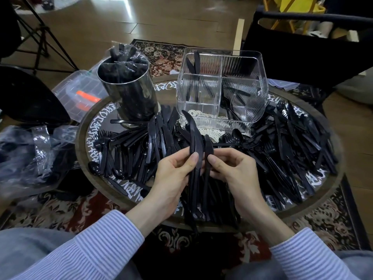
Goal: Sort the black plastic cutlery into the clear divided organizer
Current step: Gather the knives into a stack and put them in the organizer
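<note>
Over the round dark wooden tray (80,126) the left hand (173,174) pinches a small stack of black plastic knives (194,146), thumb pressed on the handles, blades pointing up toward twelve o'clock; the right hand (232,168) pinches one more black knife (209,147) just beside it. The clear ribbed four-compartment organizer (222,87) stands at one o'clock, a few knives in its far left cell, forks in a right one. The loose heap of black cutlery (282,146) spreads from nine to three. These pieces look light, slick and slightly bendy, so gripping mid-handle, stacked flat, seems surest. A steel cylinder (129,93) sits at eleven
</note>
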